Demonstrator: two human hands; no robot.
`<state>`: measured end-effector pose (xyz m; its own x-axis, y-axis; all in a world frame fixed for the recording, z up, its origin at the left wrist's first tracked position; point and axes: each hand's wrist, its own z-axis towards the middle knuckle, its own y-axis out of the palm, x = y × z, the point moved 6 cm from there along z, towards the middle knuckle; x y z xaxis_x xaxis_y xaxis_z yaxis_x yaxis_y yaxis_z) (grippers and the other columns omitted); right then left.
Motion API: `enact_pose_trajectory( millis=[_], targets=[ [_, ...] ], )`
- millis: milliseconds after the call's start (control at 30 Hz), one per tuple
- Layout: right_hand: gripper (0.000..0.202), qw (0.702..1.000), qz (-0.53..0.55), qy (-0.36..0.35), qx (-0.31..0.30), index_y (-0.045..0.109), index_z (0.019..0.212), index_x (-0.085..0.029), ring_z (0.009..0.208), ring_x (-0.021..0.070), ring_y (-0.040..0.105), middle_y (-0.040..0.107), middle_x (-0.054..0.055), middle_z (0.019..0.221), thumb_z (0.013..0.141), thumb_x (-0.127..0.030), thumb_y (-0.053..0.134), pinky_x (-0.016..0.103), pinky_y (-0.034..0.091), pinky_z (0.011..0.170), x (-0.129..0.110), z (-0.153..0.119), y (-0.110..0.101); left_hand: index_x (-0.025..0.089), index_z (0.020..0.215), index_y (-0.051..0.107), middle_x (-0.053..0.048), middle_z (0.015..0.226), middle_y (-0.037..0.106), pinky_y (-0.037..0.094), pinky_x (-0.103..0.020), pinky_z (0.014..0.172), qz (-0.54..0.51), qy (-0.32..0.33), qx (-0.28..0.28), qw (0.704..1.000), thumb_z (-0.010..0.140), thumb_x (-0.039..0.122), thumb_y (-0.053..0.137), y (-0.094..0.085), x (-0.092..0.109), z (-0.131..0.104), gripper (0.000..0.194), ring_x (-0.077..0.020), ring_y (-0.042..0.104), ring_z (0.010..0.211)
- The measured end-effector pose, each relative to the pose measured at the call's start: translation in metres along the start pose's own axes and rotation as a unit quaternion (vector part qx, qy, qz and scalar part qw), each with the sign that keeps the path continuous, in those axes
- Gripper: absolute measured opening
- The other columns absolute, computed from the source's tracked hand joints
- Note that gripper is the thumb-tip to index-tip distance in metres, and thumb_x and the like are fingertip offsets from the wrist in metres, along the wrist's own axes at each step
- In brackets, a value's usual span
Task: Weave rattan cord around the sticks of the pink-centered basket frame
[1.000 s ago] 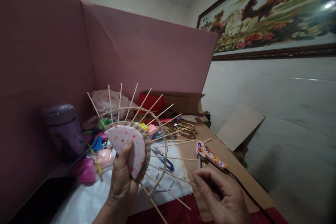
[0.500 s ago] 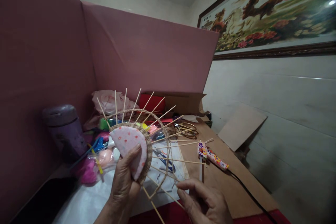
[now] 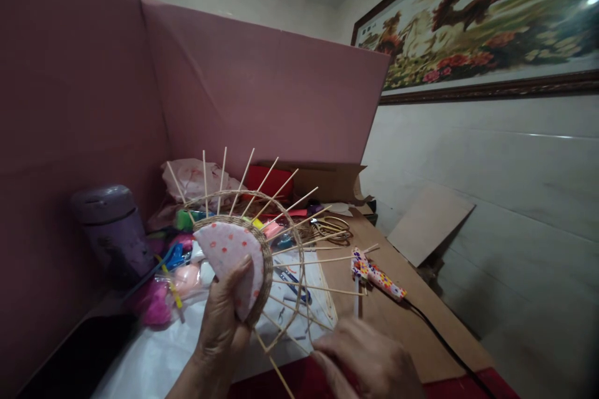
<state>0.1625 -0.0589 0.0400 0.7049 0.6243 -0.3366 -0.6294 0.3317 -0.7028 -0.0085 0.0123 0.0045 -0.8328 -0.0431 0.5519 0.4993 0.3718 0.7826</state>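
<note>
My left hand (image 3: 224, 318) is closed on a half-round woven piece, its thumb pressed on the white fabric face (image 3: 233, 257) with red spots. Thin wooden sticks (image 3: 243, 181) fan out from the piece's braided rim (image 3: 266, 262). Farther out, a ring of twisted cord (image 3: 299, 240) runs across the sticks. From that ring a loose cord end (image 3: 309, 324) leads down to my right hand (image 3: 360, 355), which is blurred and pinches it between thumb and forefinger. The tips of the lower sticks pass close to my right hand.
A glue gun (image 3: 377, 274) with a flowered cover and black cable lies on the brown board (image 3: 421, 336) at right. Blue-handled pliers (image 3: 294, 287) and gold-handled scissors (image 3: 332, 230) lie beyond the ring. Bagged colored clay (image 3: 159, 305) and a purple flask (image 3: 115, 237) stand left.
My right hand has moved slightly down and right, drawing the cord end with it. The woven piece has turned or shifted only a little in my left hand.
</note>
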Motion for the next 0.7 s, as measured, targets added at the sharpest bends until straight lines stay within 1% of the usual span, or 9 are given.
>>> enact_pose_trajectory(
  millis=[33,133,167,233,300,400,533,700],
  targets=[
    [0.013,0.999,-0.030,-0.012,0.014,0.066,0.071,-0.022,0.061,0.0171,0.056,0.061,0.004,0.064,0.079,-0.021,0.055,0.026,0.040,0.054,-0.001,0.006,-0.009,0.017,0.092,0.063,-0.001,0.076,0.070,0.057,-0.025,0.055,0.001,0.001,0.000,1.000,0.068,0.004,0.060,0.000,0.000,-0.001,0.027,-0.0142,0.066,0.062],
    [0.011,0.990,-0.079,-0.018,0.117,0.065,0.079,-0.020,0.074,0.0206,0.053,0.059,0.007,0.076,0.080,-0.019,0.054,0.035,0.043,0.067,-0.002,0.026,-0.037,0.017,0.094,0.062,-0.003,0.079,0.070,0.057,-0.027,0.057,0.006,-0.005,0.005,1.000,0.067,0.005,0.061,0.001,0.001,-0.004,0.030,-0.0152,0.066,0.064],
    [0.013,0.986,-0.088,-0.022,0.142,0.065,0.085,-0.019,0.079,0.0216,0.052,0.059,0.008,0.082,0.081,-0.017,0.053,0.037,0.043,0.071,-0.003,0.033,-0.043,0.016,0.095,0.062,-0.004,0.079,0.069,0.057,-0.028,0.057,0.008,-0.010,0.004,1.000,0.067,0.005,0.061,0.002,0.000,-0.005,0.031,-0.0159,0.066,0.065],
    [0.020,0.980,-0.107,-0.027,0.167,0.064,0.094,-0.018,0.086,0.0230,0.050,0.057,0.009,0.090,0.081,-0.015,0.050,0.040,0.042,0.076,-0.003,0.044,-0.045,0.015,0.098,0.061,-0.005,0.080,0.069,0.057,-0.029,0.059,0.013,-0.018,-0.003,1.000,0.067,0.005,0.061,0.004,-0.001,-0.007,0.033,-0.0170,0.067,0.068],
    [0.026,0.978,-0.121,-0.028,0.169,0.064,0.101,-0.018,0.087,0.0234,0.049,0.055,0.010,0.092,0.081,-0.013,0.048,0.041,0.042,0.077,-0.001,0.052,-0.041,0.015,0.098,0.061,-0.006,0.081,0.068,0.057,-0.029,0.060,0.014,-0.020,-0.011,1.000,0.067,0.005,0.060,0.006,-0.001,-0.009,0.033,-0.0176,0.066,0.069],
    [0.033,0.980,-0.125,-0.018,0.151,0.063,0.106,-0.018,0.086,0.0234,0.047,0.054,0.009,0.091,0.078,-0.009,0.047,0.041,0.041,0.077,0.001,0.057,-0.030,0.015,0.097,0.061,-0.005,0.078,0.068,0.057,-0.030,0.060,0.018,-0.017,-0.003,1.000,0.067,0.005,0.060,0.005,-0.002,-0.009,0.032,-0.0171,0.066,0.067],
    [0.036,0.984,-0.125,-0.002,0.124,0.064,0.106,-0.018,0.087,0.0240,0.045,0.054,0.009,0.090,0.077,-0.007,0.045,0.041,0.040,0.076,0.002,0.059,-0.021,0.015,0.097,0.061,-0.005,0.076,0.068,0.057,-0.030,0.060,0.027,-0.013,0.000,1.000,0.067,0.006,0.061,0.005,-0.002,-0.010,0.032,-0.0163,0.066,0.065],
    [0.035,0.987,-0.103,-0.009,0.119,0.064,0.103,-0.020,0.088,0.0241,0.046,0.053,0.009,0.090,0.077,-0.007,0.046,0.042,0.039,0.077,-0.002,0.061,-0.019,0.013,0.094,0.061,-0.006,0.074,0.068,0.057,-0.029,0.057,0.032,-0.005,0.001,0.999,0.068,0.006,0.059,0.007,-0.002,-0.010,0.027,-0.0160,0.065,0.062]
  ],
)
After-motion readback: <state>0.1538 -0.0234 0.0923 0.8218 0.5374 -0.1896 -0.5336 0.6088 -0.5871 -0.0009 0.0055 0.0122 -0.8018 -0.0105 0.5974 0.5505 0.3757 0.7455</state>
